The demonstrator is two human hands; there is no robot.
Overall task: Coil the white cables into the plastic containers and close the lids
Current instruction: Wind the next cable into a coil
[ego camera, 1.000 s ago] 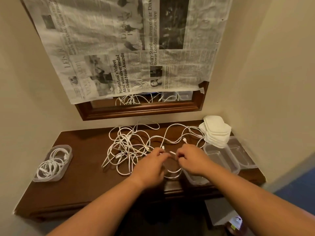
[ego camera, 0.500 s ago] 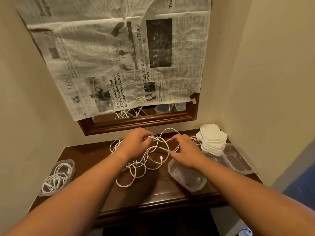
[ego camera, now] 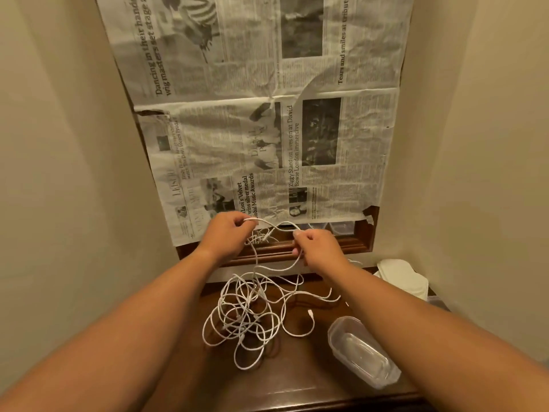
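Newspaper (ego camera: 267,129) headline reads "Ziggy Stardust lives on." Left hand (ego camera: 227,233) and right hand (ego camera: 316,248), both raised, fingers pinching one white cable (ego camera: 269,223); tangle (ego camera: 246,316) mid-surface, open container (ego camera: 361,350) at the right front edge.

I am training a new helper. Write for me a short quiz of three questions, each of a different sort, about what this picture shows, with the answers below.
1. True or false: the left hand and the right hand both pinch a white cable raised above the table.
2. Choose one. The clear plastic container near the right forearm is: A) full of coiled cable; B) open with no cable in it; C) closed with a lid.
3. Fill in: the tangled cables lie on the table to the ____ of that container.

Key
1. True
2. B
3. left
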